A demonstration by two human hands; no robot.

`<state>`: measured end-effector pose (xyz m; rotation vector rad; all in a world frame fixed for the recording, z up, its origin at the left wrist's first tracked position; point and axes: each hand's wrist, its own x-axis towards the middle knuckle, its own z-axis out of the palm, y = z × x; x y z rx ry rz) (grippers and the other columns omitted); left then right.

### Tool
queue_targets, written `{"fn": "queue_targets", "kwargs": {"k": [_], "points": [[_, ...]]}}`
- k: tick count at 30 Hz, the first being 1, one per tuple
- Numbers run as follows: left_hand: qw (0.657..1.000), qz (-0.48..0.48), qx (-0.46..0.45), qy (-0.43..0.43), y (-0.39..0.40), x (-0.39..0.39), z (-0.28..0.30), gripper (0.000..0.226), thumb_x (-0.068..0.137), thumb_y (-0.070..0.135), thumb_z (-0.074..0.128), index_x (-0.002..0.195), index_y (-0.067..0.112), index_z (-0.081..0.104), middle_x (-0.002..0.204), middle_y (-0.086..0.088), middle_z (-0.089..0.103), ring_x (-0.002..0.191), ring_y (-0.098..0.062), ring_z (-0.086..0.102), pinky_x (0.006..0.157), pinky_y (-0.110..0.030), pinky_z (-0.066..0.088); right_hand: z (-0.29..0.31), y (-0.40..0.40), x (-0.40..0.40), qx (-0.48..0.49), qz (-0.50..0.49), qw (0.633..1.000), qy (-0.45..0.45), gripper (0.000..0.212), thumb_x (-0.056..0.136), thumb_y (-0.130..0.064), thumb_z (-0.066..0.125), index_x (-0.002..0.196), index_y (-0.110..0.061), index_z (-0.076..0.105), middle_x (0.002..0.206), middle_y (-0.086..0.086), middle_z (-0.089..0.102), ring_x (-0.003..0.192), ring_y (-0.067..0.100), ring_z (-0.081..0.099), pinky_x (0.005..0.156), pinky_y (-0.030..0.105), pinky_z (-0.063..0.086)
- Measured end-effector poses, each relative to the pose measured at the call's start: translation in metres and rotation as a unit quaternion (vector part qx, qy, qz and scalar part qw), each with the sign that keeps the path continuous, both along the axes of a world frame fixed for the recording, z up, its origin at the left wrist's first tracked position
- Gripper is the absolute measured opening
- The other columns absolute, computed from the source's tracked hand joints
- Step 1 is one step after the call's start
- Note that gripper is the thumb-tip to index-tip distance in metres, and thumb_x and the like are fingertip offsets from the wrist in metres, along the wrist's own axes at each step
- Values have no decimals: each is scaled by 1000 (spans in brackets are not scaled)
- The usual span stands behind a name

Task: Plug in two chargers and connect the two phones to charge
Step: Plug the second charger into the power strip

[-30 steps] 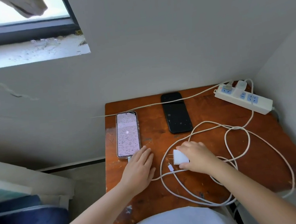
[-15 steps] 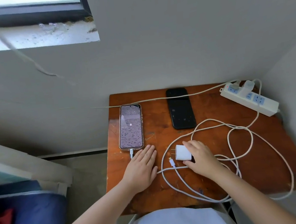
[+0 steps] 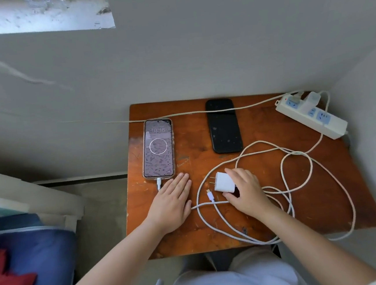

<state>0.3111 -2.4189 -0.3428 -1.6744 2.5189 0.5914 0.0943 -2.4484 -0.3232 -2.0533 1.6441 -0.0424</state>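
Left hand stays flat, fingers spread, on the counter; right hand still grips the white charger, and the lit phone at eleven o'clock now shows a charging ring.

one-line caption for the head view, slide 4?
Right hand grips the loose white charger; left hand rests flat below the lit, cabled phone.

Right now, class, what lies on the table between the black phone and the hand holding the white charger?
In the head view, loops of white cable cross the wooden table between the black phone and the right hand gripping the white charger.
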Motion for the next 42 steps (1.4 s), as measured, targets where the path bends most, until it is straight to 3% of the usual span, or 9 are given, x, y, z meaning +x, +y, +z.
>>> {"fn": "queue_targets", "kwargs": {"k": [4, 7, 10, 13, 15, 19, 23, 30, 42], "points": [[1000, 3, 12, -15, -1, -2, 1, 55, 96, 41, 20, 142, 18, 3, 155, -1, 3, 138, -12, -12, 104, -27, -19, 7, -5, -3, 44, 0, 999, -9, 60, 86, -30, 59, 137, -21, 28, 144, 4, 36, 133, 23, 28, 110, 36, 25], [999, 8, 9, -39, -4, -8, 8, 53, 96, 40, 24, 141, 15, 17, 153, -3, 17, 141, -19, 7, 109, -29, -6, 27, -10, -16, 36, -51, 995, -72, 59, 83, -23, 65, 135, -19, 36, 143, 6, 40, 131, 24, 34, 105, 36, 35], [995, 17, -49, -81, -9, -25, 23, 46, 92, 38, 37, 122, 8, 53, 131, -8, 55, 127, -28, 43, 109, -37, 28, 61, -14, -46, -42, -112, 977, -179, 59, 77, -9, 70, 129, -8, 44, 132, 14, 50, 118, 23, 49, 82, 18, 46], [995, 43, -29, -89, -23, -42, 32, 38, 93, 36, 33, 114, 11, 54, 120, -7, 57, 119, -27, 45, 105, -37, 30, 92, -17, -88, -138, -171, 953, -207, 56, 76, -4, 69, 126, -3, 45, 116, 5, 52, 108, 16, 47, 73, 6, 38], [994, 52, -42, -89, -37, -55, 34, 35, 94, 34, 32, 113, 13, 51, 119, -6, 54, 115, -25, 44, 102, -34, 32, 105, -20, -119, -173, -213, 940, -205, 53, 77, -5, 68, 126, -5, 47, 118, 5, 52, 109, 15, 45, 77, 12, 39], [996, 29, -56, -62, -61, -92, 37, 37, 95, 33, 31, 123, 15, 46, 133, -6, 46, 128, -25, 33, 109, -36, 25, 114, -36, -178, -208, -254, 941, -83, 52, 74, -8, 73, 120, -2, 50, 119, 25, 58, 104, 35, 54, 78, 32, 42], [998, -18, -54, -17, -82, -147, 38, 43, 96, 35, 28, 134, 17, 36, 146, -3, 33, 138, -22, 18, 113, -35, 15, 110, -64, -226, -206, -254, 944, 53, 50, 65, -14, 81, 106, 0, 57, 105, 25, 67, 95, 43, 59, 78, 45, 45], [999, -33, -35, -6, -113, -221, 25, 48, 96, 35, 29, 140, 15, 23, 153, -4, 20, 141, -19, 7, 114, -34, 7, 85, -120, -264, -155, -132, 970, 134, 43, 74, -13, 71, 114, -12, 55, 116, 12, 62, 112, 31, 50, 89, 39, 28], [999, -24, -30, 9, -119, -226, -6, 56, 94, 45, 27, 142, 20, 12, 155, 0, 10, 142, -14, -1, 108, -28, -9, 86, -181, -274, -135, 52, 965, 221, 43, 78, -2, 62, 117, -19, 52, 117, 7, 60, 113, 26, 47, 89, 39, 29]]}}
